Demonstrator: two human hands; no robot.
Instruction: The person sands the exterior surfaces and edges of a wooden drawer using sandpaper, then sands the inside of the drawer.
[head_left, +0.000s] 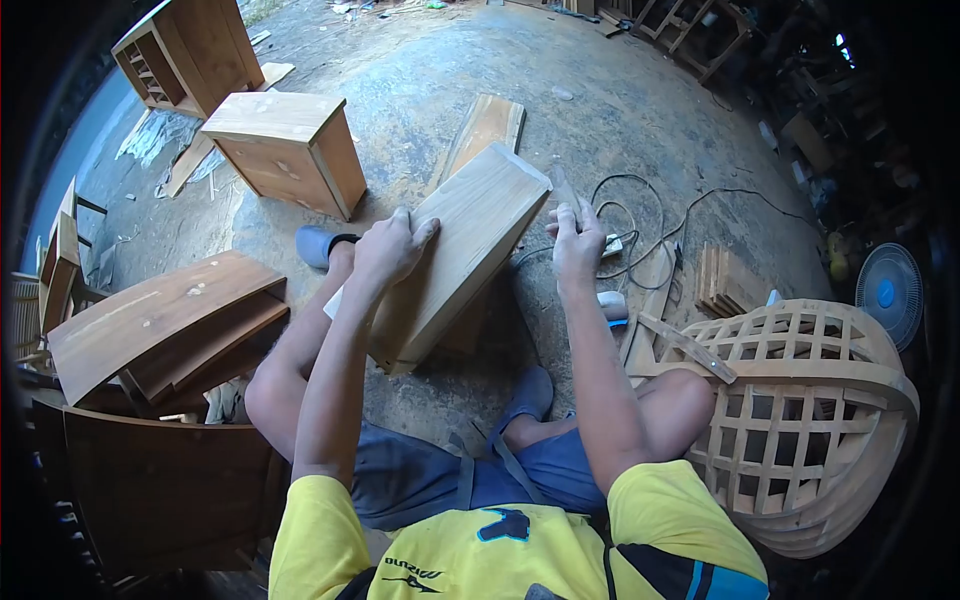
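Note:
A long wooden box-like piece (pixel 460 240) stands tilted between my knees, its pale top face turned up. My left hand (pixel 393 245) lies on its left edge, fingers bent over the wood and thumb on the top face. Near the far right corner, my right hand (pixel 578 238) is raised with a thin translucent sheet or blade (pixel 563 188) pinched in its fingers. The box's underside is hidden. Beyond it, a flat board (pixel 489 128) rests on the floor.
Wooden cabinets (pixel 290 150) stand at upper left, with curved wooden pieces (pixel 165 310) at left. A dark cable (pixel 640 190) loops across the floor at right. A lattice wooden frame (pixel 800 400), stacked small boards (pixel 725 280) and a fan (pixel 888 290) are at right.

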